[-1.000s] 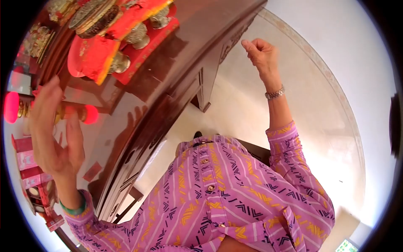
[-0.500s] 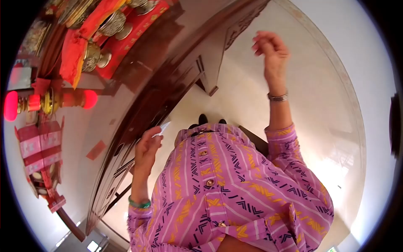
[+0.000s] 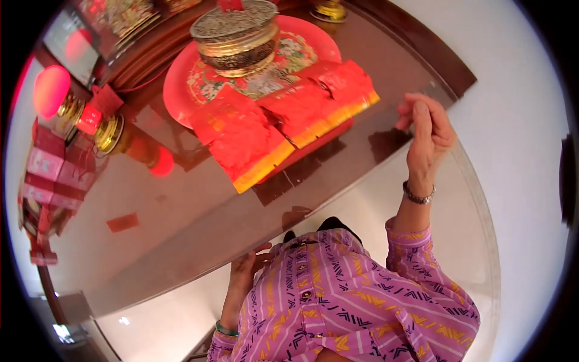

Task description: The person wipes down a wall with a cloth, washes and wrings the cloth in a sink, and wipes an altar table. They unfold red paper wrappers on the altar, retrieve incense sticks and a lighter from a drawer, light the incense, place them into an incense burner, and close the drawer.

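Observation:
My right hand [image 3: 427, 130] is raised beside the right edge of the dark wooden table [image 3: 199, 241]. Its fingers are loosely bent and apart, and I see nothing in them. Low at the table's front edge is my left hand [image 3: 248, 265], close to the patterned shirt, fingers spread and partly in shadow; no held thing shows. Red packets [image 3: 241, 130] with yellow-orange borders hang over the front of a round red floral tray [image 3: 178, 90]. On that tray stands an ornate lidded metal container [image 3: 236, 42].
A brass lamp with a glowing red bulb [image 3: 51, 90] stands at the left, near a pink-red paper house-like object [image 3: 51, 163]. A red paper slip [image 3: 123, 222] lies on the glossy tabletop. Another brass base [image 3: 329, 11] is at the back.
The view has swung up onto the tabletop, showing the tray and packets more fully. My left hand now sits lower at the table edge; my right hand is nearer the table's right side.

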### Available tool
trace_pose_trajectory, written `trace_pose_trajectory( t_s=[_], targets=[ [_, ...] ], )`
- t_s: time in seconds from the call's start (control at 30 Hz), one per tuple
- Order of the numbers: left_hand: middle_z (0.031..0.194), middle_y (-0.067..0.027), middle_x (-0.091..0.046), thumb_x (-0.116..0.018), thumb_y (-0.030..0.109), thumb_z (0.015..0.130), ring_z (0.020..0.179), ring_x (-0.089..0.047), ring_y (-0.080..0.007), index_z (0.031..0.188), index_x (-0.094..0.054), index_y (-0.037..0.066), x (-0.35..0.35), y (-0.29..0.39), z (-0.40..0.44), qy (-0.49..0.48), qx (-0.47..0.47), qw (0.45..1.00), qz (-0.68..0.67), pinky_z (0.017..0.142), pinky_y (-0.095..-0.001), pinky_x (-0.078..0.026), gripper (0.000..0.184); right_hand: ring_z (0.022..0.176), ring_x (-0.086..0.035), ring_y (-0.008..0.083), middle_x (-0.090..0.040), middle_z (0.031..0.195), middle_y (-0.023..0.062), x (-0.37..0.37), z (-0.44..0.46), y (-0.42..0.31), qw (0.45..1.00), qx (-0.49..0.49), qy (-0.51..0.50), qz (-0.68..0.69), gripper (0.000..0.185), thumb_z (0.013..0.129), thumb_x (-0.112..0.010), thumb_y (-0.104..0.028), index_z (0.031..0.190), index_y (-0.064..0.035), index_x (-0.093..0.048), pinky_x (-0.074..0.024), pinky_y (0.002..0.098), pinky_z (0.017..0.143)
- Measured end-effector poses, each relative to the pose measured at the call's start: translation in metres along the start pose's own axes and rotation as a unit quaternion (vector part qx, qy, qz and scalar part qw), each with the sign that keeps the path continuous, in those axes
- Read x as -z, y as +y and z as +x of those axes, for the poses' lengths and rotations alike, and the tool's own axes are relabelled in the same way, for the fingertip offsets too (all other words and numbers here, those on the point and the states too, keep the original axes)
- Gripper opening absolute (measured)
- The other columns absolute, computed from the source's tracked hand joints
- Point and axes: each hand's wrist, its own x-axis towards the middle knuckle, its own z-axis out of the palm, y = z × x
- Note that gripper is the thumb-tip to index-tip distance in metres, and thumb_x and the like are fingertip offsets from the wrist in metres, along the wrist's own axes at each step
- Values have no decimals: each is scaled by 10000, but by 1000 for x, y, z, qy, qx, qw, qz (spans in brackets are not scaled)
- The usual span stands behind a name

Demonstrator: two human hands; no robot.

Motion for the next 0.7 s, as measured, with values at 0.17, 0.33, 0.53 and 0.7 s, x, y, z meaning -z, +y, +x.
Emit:
trace_pose_trajectory(
  t_s=[0.17, 0.33, 0.53, 0.7],
  targets=[
    [1016, -136, -629, -515, 413, 905, 881, -630, -231, 1103, -566, -30, -32, -24, 4, 127, -128, 979, -93, 791, -364, -488, 489, 595, -539, 80, -618, 762, 69, 10, 3, 10, 992, 7, -125, -3, 155, 901, -493, -45, 933, 31, -624, -423, 196, 549],
    [885, -139, -653, -531, 243, 900, 828, -644, -252, 985, -593, -11, -76, -28, 31, 283, -199, 902, -259, 784, -366, -508, 275, 576, -539, 127, -607, 755, 125, 22, 15, 35, 966, 94, -236, 52, 192, 849, -449, 10, 928, 60, -616, -428, 227, 546],
    [1029, -171, -596, -490, 181, 910, 986, -587, -298, 1056, -531, -22, -127, -32, 49, 324, -303, 785, -433, 890, -391, -467, 254, 650, -547, 134, -603, 860, 147, 46, 41, 40, 910, 114, -383, 108, 183, 832, -476, 10, 940, 58, -616, -439, 232, 581],
    [1168, -234, -468, -445, 147, 917, 1118, -473, -362, 1198, -438, -86, -124, -36, 38, 351, -347, 742, -454, 965, -473, -431, 365, 666, -539, 128, -605, 837, 116, 39, 18, 27, 883, 149, -426, 127, 169, 808, -508, 81, 931, 58, -622, -417, 218, 579]
  ],
)
